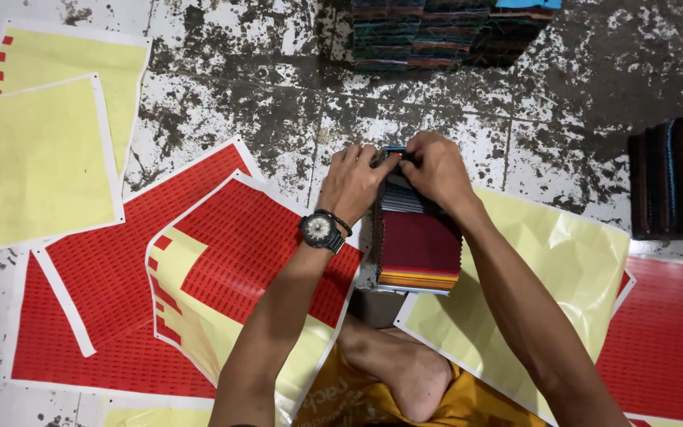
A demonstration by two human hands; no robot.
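One thick stack of fabric swatches point(419, 245), its top piece dark red over bands of orange, grey and blue, lies on the stained tile floor point(278, 103) directly in front of a seated person, resting partly on a pale yellow sheet point(571, 261). Both hands meet at the stack's far edge: the left hand point(351, 183), a black watch point(319, 229) on its wrist, and the right hand point(435, 168) are pressed close together, fingers pinching the top layers near a small blue piece. The swatches look soft and light singly, but the pile appears dense and likely to fan or slide, so a grip across its bound or squared edge seems the surest hold. Red label sheets point(112, 269) with peeled yellow backing spread across the floor to the left, with more yellow sheets point(37, 162) beyond. Further swatch stacks point(436, 35) stand at the top of the view, and a dark stack point(673, 174) sits at right.
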